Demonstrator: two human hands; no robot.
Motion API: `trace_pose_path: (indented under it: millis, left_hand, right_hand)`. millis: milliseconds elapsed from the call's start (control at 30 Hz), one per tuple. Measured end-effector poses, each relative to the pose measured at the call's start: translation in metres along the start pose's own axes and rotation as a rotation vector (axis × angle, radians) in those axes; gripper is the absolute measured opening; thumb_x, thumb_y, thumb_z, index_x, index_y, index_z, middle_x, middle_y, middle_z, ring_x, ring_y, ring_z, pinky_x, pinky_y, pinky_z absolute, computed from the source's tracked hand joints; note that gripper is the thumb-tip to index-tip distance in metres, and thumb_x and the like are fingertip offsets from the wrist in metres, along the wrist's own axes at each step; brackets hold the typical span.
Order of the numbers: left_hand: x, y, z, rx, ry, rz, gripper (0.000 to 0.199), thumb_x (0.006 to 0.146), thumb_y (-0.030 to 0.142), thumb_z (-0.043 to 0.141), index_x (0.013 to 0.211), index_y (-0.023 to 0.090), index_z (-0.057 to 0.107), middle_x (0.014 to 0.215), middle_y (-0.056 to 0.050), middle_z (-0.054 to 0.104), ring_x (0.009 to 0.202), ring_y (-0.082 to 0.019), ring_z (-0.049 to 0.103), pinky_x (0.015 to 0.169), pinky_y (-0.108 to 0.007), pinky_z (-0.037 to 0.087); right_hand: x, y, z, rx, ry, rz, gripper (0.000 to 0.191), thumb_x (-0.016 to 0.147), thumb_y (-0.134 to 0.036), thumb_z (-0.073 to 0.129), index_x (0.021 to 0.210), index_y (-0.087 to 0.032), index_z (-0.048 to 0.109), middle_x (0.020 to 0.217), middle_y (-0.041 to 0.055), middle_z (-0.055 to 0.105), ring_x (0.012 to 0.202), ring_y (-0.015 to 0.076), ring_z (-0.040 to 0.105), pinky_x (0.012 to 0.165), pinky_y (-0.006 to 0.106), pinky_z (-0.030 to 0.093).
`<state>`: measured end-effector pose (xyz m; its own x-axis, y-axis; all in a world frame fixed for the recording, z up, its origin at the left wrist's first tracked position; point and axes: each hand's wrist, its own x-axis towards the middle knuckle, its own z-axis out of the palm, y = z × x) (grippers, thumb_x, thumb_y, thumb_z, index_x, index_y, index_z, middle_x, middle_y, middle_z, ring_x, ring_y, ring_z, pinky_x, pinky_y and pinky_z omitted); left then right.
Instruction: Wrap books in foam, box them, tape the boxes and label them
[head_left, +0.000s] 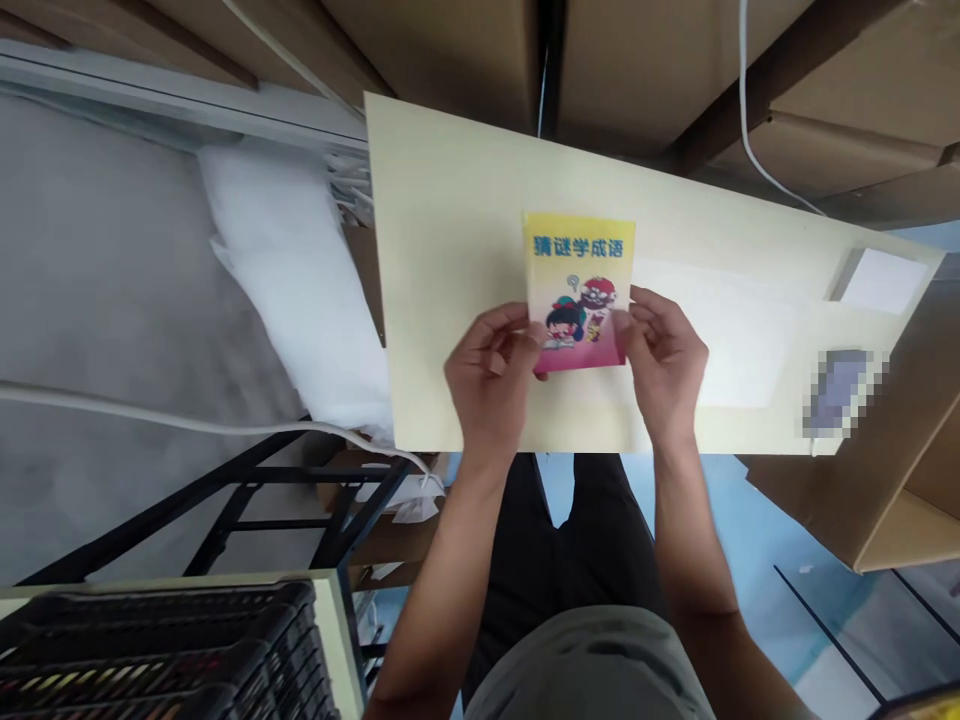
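Between my two hands is a small booklet (579, 290) with a yellow-to-pink cover, blue Chinese characters across the top and cartoon figures below. My left hand (499, 370) pinches its lower left edge, thumb on the front. On the opposite edge, my right hand (664, 355) grips it the same way. The booklet is held up over a pale cream tabletop (450, 230), its cover facing me. Behind the right hand a white sheet (739, 340) lies on the table.
A white block or stack (881, 280) and a blurred-out dark object (840, 390) lie at the table's right end. Cardboard boxes (450, 60) line the far side, and an open carton (862, 500) stands right. White wrapping (285, 270) hangs left. A black crate (277, 640) sits lower left.
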<state>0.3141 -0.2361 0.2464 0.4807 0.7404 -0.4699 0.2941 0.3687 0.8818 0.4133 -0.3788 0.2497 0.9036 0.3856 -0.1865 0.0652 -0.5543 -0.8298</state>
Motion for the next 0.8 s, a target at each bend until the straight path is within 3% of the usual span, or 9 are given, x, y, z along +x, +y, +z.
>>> trace_pose_path:
  millis: [100,200,467,800]
  left_hand:
    - [-0.022,-0.015,0.019,0.076,-0.112,-0.088,0.026,0.09,0.044,0.086,0.105,0.023,0.081,0.087,-0.002,0.08,0.073,-0.017,0.075,0.058,-0.027,0.058]
    - [-0.03,-0.031,0.028,0.154,-0.136,-0.114,0.023,0.089,0.041,0.084,0.103,0.023,0.082,0.09,-0.004,0.082,0.076,-0.017,0.075,0.061,-0.027,0.059]
    - [-0.019,-0.04,0.027,0.426,-0.089,-0.029,0.014,0.094,0.031,0.076,0.103,0.023,0.083,0.095,-0.002,0.083,0.076,-0.015,0.071,0.076,-0.03,0.06]
    - [-0.022,-0.037,0.029,0.678,-0.101,0.144,0.006,0.098,0.021,0.073,0.099,0.023,0.078,0.101,-0.003,0.079,0.082,-0.016,0.073,0.08,-0.031,0.059]
  right_hand:
    - [-0.015,0.02,-0.036,-0.016,0.005,0.093,0.036,0.109,-0.046,0.071,0.138,-0.026,0.078,0.11,0.0068,0.084,0.098,0.0209,0.081,0.086,0.039,0.071]
    - [-0.025,0.04,-0.048,-0.037,0.01,0.163,0.032,0.104,-0.045,0.077,0.128,-0.025,0.082,0.104,0.0062,0.086,0.094,0.0213,0.081,0.083,0.038,0.069]
    - [-0.024,0.053,-0.023,-0.055,-0.006,0.198,0.023,0.102,-0.035,0.073,0.12,-0.024,0.082,0.099,0.004,0.084,0.083,0.0179,0.074,0.08,0.035,0.065]
    - [-0.03,0.05,-0.02,-0.209,0.02,0.152,0.022,0.107,-0.029,0.065,0.123,-0.022,0.078,0.1,0.0042,0.081,0.078,0.0158,0.073,0.075,0.033,0.064]
